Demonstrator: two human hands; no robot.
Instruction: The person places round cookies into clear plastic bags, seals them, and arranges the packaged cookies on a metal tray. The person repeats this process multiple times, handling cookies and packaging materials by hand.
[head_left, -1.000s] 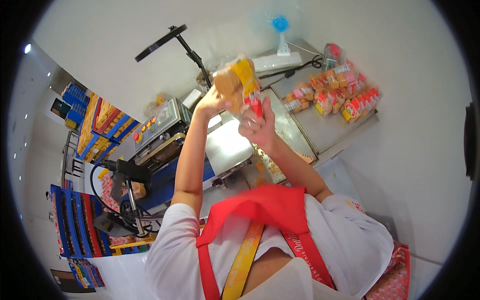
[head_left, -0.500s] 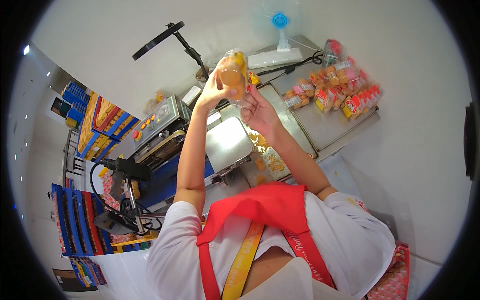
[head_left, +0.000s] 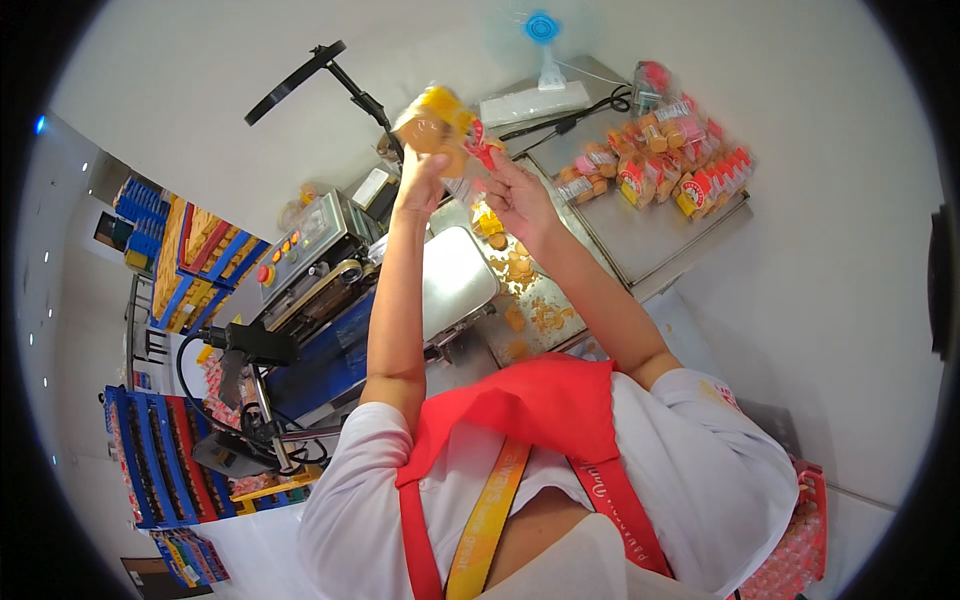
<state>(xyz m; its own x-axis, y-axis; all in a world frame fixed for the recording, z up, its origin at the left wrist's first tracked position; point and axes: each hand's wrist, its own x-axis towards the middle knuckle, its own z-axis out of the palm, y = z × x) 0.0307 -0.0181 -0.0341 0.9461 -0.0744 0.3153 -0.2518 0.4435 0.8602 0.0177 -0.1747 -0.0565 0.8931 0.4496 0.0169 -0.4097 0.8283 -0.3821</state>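
My left hand (head_left: 424, 182) grips a clear bag of round, golden-brown baked goods (head_left: 428, 132) from below, raised above the worktable. The bag has yellow and red printed film and is smeared by motion. My right hand (head_left: 520, 200) has its fingers closed on the bag's red edge, at the right side. Beneath my hands is a metal tray (head_left: 590, 245) with crumbs and broken pieces (head_left: 518, 268) on it. Another yellow-marked bag (head_left: 487, 222) lies on this tray, partly behind my right hand.
A machine with coloured buttons (head_left: 312, 245) and a flat metal plate (head_left: 455, 270) stand to the left. Several filled bags (head_left: 668, 165) are heaped at the right. A small blue fan (head_left: 545, 40), a ring on a stand (head_left: 295, 82) and stacked crates (head_left: 160, 450) are around.
Both hands have moved slightly left with the bag, which has tilted so its yellow film faces up. The bag on the tray now shows more. The whole view has shifted a little.
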